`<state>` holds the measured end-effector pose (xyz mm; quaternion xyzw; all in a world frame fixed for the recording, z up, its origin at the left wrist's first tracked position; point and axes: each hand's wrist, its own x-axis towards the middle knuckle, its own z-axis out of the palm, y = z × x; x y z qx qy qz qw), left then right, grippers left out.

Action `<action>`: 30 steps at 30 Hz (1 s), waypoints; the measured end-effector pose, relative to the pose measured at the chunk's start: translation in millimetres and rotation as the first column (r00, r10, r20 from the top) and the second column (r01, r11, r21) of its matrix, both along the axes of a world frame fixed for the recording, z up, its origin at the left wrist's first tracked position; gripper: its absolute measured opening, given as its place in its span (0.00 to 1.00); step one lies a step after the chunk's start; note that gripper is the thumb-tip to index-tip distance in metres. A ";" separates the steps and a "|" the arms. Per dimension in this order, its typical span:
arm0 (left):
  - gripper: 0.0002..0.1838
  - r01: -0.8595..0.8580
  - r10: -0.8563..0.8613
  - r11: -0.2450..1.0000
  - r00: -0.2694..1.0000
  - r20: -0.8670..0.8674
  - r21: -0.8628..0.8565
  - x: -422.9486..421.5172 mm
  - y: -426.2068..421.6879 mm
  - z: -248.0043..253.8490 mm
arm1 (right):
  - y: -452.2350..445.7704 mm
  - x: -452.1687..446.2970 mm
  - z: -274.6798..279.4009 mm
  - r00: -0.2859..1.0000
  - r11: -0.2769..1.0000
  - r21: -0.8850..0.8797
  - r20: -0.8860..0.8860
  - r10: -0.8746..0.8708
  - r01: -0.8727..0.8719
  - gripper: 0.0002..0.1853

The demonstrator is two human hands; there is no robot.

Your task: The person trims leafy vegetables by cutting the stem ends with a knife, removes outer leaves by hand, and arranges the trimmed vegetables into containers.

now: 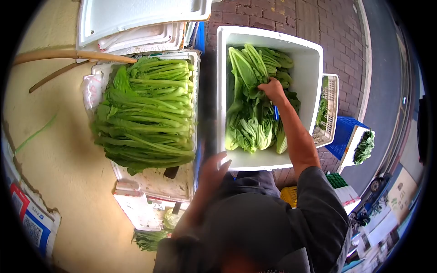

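My right hand (273,90) reaches into a white foam box (269,160), its fingers closed on leafy greens (251,93). Below that hand, a small blue strip (276,112) shows among the leaves. Pale-stemmed leafy bunches (263,136) lie at the near end of the box. My left hand (213,169) is blurred beside the box's near left corner. Its fingers look apart, with nothing seen in them; whether they touch the rim I cannot tell. To its left, a stack of long green leafy stalks (150,113) lies with the cut ends facing the box.
White foam lids (141,18) are stacked at the upper left, near a curved wooden pole (73,54). Right of the box stand a plastic basket (331,109) with greens and a blue crate (341,136). Brick paving (337,50) borders a road. A QR code sign (34,227) is at lower left.
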<state>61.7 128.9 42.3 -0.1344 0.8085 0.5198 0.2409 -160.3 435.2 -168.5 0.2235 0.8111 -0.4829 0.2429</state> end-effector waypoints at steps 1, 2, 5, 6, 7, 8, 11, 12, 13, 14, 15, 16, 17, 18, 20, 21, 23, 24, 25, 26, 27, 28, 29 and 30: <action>0.17 0.011 -0.011 1.000 1.000 -0.005 0.005 -0.9 2.3 0.8 | 7.1 2.6 6.8 0.999 0.999 0.043 0.041 -0.006 0.004 0.30; 0.17 0.024 -0.024 1.000 1.000 -0.010 0.010 -2.4 4.3 1.3 | 9.5 11.8 10.0 0.997 0.996 0.055 0.046 -0.066 0.063 0.30; 0.18 0.039 -0.038 0.999 0.999 -0.020 0.028 -4.2 10.7 -0.3 | 19.2 45.1 19.2 0.964 0.964 0.015 0.037 -0.264 0.264 0.29; 0.18 0.040 -0.040 0.999 0.999 -0.020 0.034 -3.6 11.9 -1.3 | 22.2 57.6 20.6 0.953 0.953 0.040 0.032 -0.301 0.300 0.29; 0.18 0.038 -0.037 0.998 0.999 -0.028 0.045 -3.0 13.1 -1.8 | 25.0 69.6 20.7 0.941 0.940 0.064 0.026 -0.339 0.336 0.29; 0.18 0.038 -0.036 0.998 0.999 -0.037 0.055 -3.7 14.2 -2.9 | 28.8 76.5 17.7 0.926 0.923 0.086 0.018 -0.378 0.375 0.29; 0.19 0.041 -0.040 0.997 0.999 -0.016 0.060 -2.1 17.3 -10.9 | 37.3 90.8 -7.2 0.957 0.914 0.328 0.085 -0.278 0.237 0.31; 0.19 0.043 -0.043 0.997 0.999 -0.002 0.062 -1.5 19.3 -12.9 | 42.8 94.7 -15.4 0.959 0.899 0.400 0.136 -0.249 0.177 0.32; 0.20 0.048 -0.050 0.997 0.999 0.018 0.062 -1.9 21.1 -11.9 | 50.3 99.5 -27.1 0.969 0.917 0.388 0.174 -0.176 0.097 0.37; 0.20 0.055 -0.057 0.997 0.998 0.034 0.060 -4.8 21.4 -10.8 | 52.1 96.4 -12.5 0.956 0.927 0.353 0.204 -0.210 0.128 0.38; 0.20 0.058 -0.061 0.997 0.997 0.049 0.058 -7.3 21.0 -10.5 | 44.0 86.2 21.1 0.943 0.935 0.316 0.234 -0.238 0.158 0.38; 0.20 0.058 -0.060 0.996 0.998 0.035 0.063 -5.4 19.9 -14.1 | 39.9 83.8 41.0 0.927 0.942 0.278 0.268 -0.263 0.187 0.39; 0.20 0.056 -0.058 0.996 0.998 0.020 0.067 -4.1 19.0 -19.1 | 40.4 87.4 45.3 0.981 0.883 0.453 0.080 -0.180 0.125 0.40; 0.20 0.053 -0.053 0.996 0.999 0.005 0.072 -3.2 17.8 -22.9 | 44.8 87.6 50.9 0.985 0.883 0.449 0.035 -0.169 0.136 0.40; 0.21 0.106 -0.105 0.993 0.994 -0.016 0.045 -3.6 15.8 -24.9 | 57.5 80.9 74.8 0.988 0.884 0.441 -0.054 -0.145 0.154 0.38; 0.21 0.133 -0.132 0.991 0.991 -0.026 0.033 -5.3 16.1 -25.3 | 60.1 71.6 82.6 0.990 0.854 0.501 -0.056 -0.129 0.140 0.35; 0.21 0.103 -0.104 0.993 0.995 0.006 0.049 -7.2 18.1 -27.4 | 69.4 45.4 71.3 0.984 0.820 0.546 -0.061 -0.166 0.172 0.32; 0.21 0.090 -0.091 0.994 0.995 0.026 0.057 -6.2 19.3 -28.1 | 76.7 32.9 65.1 0.981 0.801 0.569 -0.062 -0.185 0.187 0.30; 0.20 0.092 -0.094 0.994 0.994 0.046 0.057 -5.9 19.3 -30.1 | 83.7 22.4 52.7 0.983 0.809 0.560 -0.060 -0.176 0.179 0.29; 0.20 0.068 -0.070 0.996 0.996 0.047 0.058 -6.2 19.8 -32.3 | 89.9 14.2 31.5 0.984 0.817 0.550 -0.060 -0.165 0.171 0.27; 0.20 0.043 -0.046 0.997 0.998 0.052 0.058 -4.8 20.4 -33.0 | 96.5 10.3 9.4 0.986 0.826 0.541 -0.056 -0.154 0.160 0.26; 0.20 0.018 -0.022 0.998 0.998 0.059 0.058 -3.3 21.0 -33.3 | 102.8 7.3 -11.2 0.985 0.848 0.507 -0.007 -0.172 0.152 0.25; 0.20 0.008 -0.013 0.998 0.997 0.078 0.060 -2.1 21.4 -33.4 | 107.5 6.2 -32.4 0.981 0.870 0.471 0.043 -0.188 0.145 0.25; 0.20 0.006 -0.011 0.998 0.997 0.081 0.065 -0.9 21.5 -34.5 | 110.8 9.2 -54.3 0.975 0.891 0.432 0.094 -0.201 0.142 0.25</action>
